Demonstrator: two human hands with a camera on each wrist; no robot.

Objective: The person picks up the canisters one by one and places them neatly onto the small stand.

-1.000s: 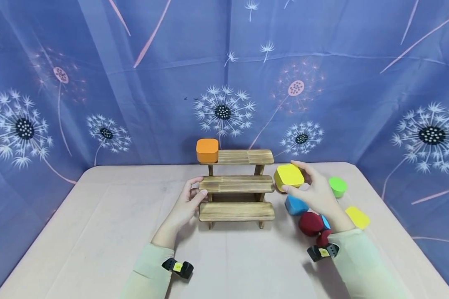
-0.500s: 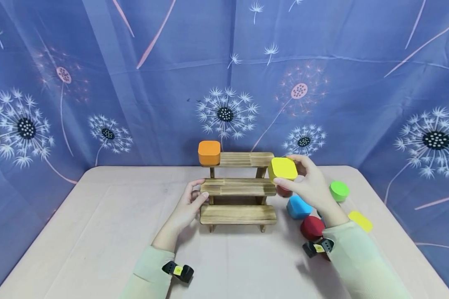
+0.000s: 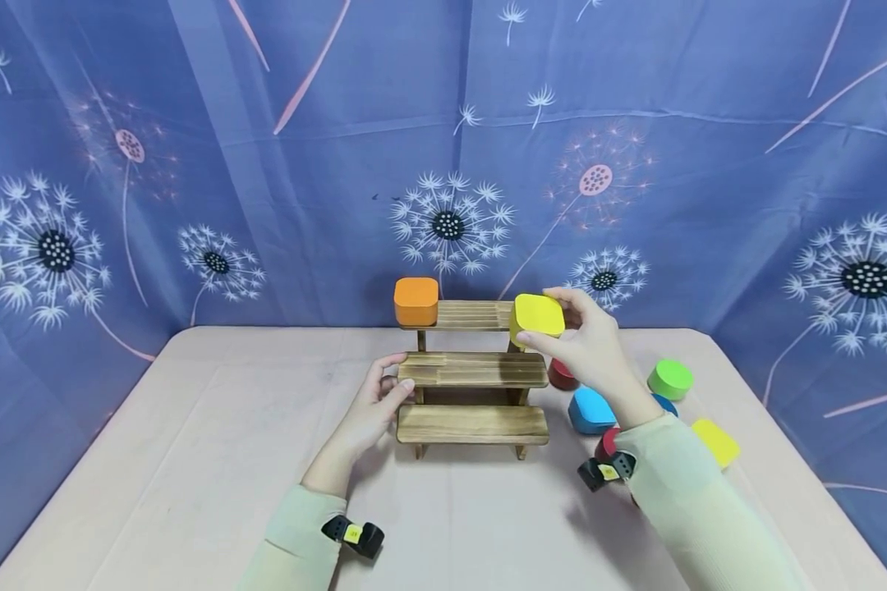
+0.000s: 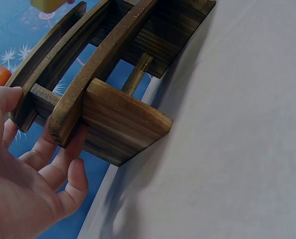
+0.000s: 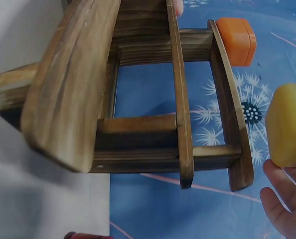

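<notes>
A three-tier wooden shelf stand stands near the back of the table. My left hand grips the left end of its middle step; in the left wrist view the thumb and fingers lie on either side of the wood. An orange rounded-square block sits on the left end of the top step. My right hand holds a yellow rounded-square block between thumb and fingers, in front of the top step's right end. Apart from the stand, that yellow block hangs in the right wrist view.
Right of the stand lie a dark red block, a blue block, a green round block and a second yellow block. My right sleeve partly covers another red block. A blue patterned cloth hangs behind the table.
My right hand has carried the yellow block left and upward, from beside the middle step to the top step's right end. The left hand keeps its grip on the stand.
</notes>
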